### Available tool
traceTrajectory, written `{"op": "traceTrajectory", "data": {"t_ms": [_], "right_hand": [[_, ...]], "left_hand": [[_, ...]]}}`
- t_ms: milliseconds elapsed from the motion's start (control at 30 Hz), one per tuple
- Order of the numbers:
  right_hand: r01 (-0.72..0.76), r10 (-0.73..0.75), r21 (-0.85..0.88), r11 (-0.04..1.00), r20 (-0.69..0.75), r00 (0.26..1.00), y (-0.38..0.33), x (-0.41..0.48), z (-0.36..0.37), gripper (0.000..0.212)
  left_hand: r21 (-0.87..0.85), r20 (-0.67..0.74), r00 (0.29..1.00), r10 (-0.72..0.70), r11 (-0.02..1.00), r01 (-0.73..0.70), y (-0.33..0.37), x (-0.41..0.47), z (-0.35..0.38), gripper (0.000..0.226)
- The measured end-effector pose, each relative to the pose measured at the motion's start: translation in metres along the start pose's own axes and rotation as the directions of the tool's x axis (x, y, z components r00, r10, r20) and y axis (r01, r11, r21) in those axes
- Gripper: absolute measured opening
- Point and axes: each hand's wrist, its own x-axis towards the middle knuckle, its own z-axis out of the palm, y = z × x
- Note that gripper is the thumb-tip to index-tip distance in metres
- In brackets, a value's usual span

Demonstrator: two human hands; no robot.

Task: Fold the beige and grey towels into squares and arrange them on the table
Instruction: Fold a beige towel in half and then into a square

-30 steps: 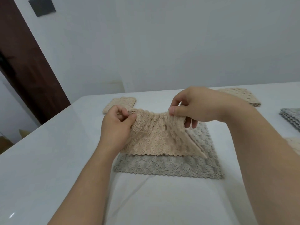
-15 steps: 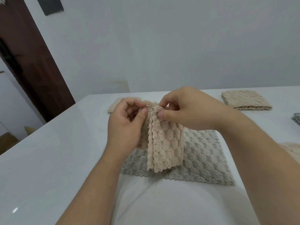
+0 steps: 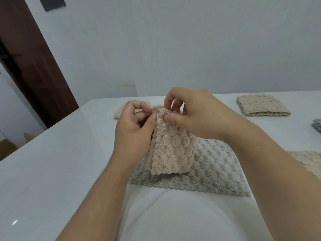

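Note:
A beige towel (image 3: 171, 150), folded into a narrow hanging strip, is held up by its top corners above the table. My left hand (image 3: 133, 134) pinches the top left edge, and my right hand (image 3: 192, 113) pinches the top right edge beside it. Under the strip a grey towel (image 3: 213, 169) lies spread flat on the white table (image 3: 60, 171). A folded beige square (image 3: 260, 106) rests at the back right. Another beige towel (image 3: 119, 113) peeks out behind my left hand.
A grey towel's edge (image 3: 316, 125) shows at the far right, and a beige towel (image 3: 309, 162) lies by my right forearm. A dark wooden door (image 3: 33, 63) stands at the left. The wall runs along the table's far edge.
My hands have come together, folding the wide beige towel in half into a narrow strip. The view has shifted slightly left, and the strip hangs a little lower over the grey towel.

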Motion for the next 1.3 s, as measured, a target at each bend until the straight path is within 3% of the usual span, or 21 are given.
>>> {"op": "traceTrajectory", "data": {"t_ms": [100,267,333,500,567,667,933,1133,1300], "right_hand": [[-0.006,0.006,0.015,1.0,0.011,1.0,-0.001,-0.001,0.001,0.026],[-0.052,0.051,-0.033,0.998,-0.018,0.999,0.001,0.001,0.0,0.015],[-0.06,0.057,-0.052,0.997,-0.047,0.997,0.002,0.001,-0.001,0.015],[-0.062,0.058,-0.024,0.998,-0.152,0.987,-0.001,0.002,-0.003,0.016],[-0.053,0.05,-0.012,0.999,-0.161,0.986,-0.003,0.002,-0.003,0.015],[-0.039,0.035,-0.02,0.999,-0.152,0.988,-0.004,0.001,-0.003,0.013],[-0.026,0.031,0.036,0.999,-0.136,0.99,-0.003,0.001,-0.004,0.016],[-0.164,0.164,-0.002,0.986,0.005,0.986,0.013,-0.002,-0.012,0.033],[-0.164,0.166,-0.067,0.984,0.032,0.986,0.019,-0.002,-0.018,0.034]], "left_hand": [[0.003,0.012,1.0,-0.006,1.0,0.006,0.003,-0.001,0.002,0.021],[-0.075,0.001,0.999,-0.042,0.996,0.042,0.003,-0.001,0.004,0.018],[-0.045,-0.002,1.0,-0.015,0.999,0.015,0.0,-0.001,0.004,0.029],[0.336,0.134,0.988,0.071,0.935,-0.113,-0.008,-0.004,0.003,0.044],[0.5,0.194,0.975,0.108,0.844,-0.192,-0.011,-0.004,0.004,0.032],[0.566,0.213,0.971,0.111,0.796,-0.215,-0.014,-0.005,0.007,0.018],[0.463,0.12,0.979,0.167,0.862,-0.204,-0.015,-0.003,0.009,0.014],[0.202,0.019,0.999,0.035,0.979,-0.038,-0.015,0.006,0.001,0.012],[0.159,0.06,0.998,-0.003,0.987,-0.007,-0.018,0.007,0.002,0.012]]}}
